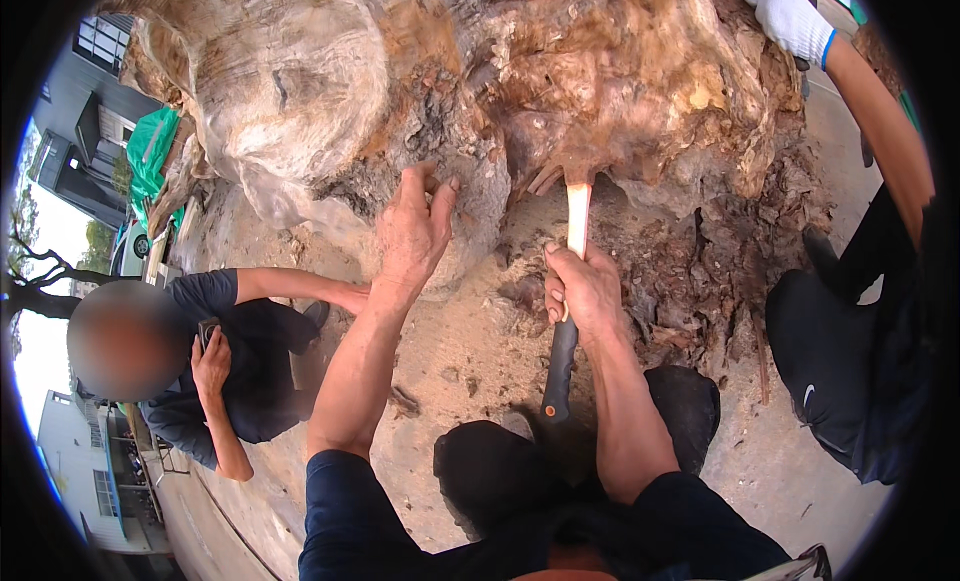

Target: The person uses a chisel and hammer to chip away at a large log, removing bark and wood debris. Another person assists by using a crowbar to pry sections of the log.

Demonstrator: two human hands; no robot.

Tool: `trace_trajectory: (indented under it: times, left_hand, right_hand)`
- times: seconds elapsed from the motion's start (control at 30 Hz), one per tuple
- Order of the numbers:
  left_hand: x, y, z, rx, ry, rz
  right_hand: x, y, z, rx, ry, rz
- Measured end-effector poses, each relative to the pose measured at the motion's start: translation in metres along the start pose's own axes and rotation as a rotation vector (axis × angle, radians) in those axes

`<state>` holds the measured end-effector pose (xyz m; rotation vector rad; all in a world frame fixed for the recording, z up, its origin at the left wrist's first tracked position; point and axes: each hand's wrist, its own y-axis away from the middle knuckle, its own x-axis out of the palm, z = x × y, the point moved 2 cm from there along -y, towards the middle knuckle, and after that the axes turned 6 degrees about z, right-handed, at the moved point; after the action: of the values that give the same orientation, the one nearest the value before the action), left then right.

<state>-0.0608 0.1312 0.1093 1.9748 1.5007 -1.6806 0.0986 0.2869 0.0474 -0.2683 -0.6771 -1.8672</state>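
Observation:
A huge gnarled tree stump (620, 71), pale and reddish brown, fills the upper part of the head view. My right hand (590, 291) is wrapped around a hammer-like tool (562, 366) with a pale upper shaft and a dark grip with an orange dot at its butt. Its head reaches the stump's lower edge and blends with the wood, so its exact shape is unclear. Over the rough grey bark left of it, my left hand (415, 231) is raised with fingers bent and apart, holding nothing. Whether its fingertips touch the bark is unclear.
At left, a crouching person (240, 371) holds a small dark device (208, 331). On the right, another person's white-gloved hand (790, 21) rests at the stump's edge. Loose bark chunks (700, 281) lie on the sandy ground. A green tarp (152, 161) stands far left.

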Motion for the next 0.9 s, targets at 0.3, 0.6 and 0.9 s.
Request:
trace_trajectory:
  times: [0.3, 0.6, 0.9]
  left_hand:
    - [0.026, -0.037, -0.02, -0.021, -0.097, 0.022]
    - [0.021, -0.034, -0.023, 0.005, -0.085, 0.06]
    - [0.003, -0.002, -0.002, -0.18, 0.351, -0.113]
  right_hand:
    - [-0.005, -0.001, 0.003, -0.019, -0.047, 0.011]
    - [-0.009, -0.004, 0.002, -0.03, -0.128, 0.051]
    - [-0.02, -0.007, 0.001, -0.076, -0.163, 0.061]
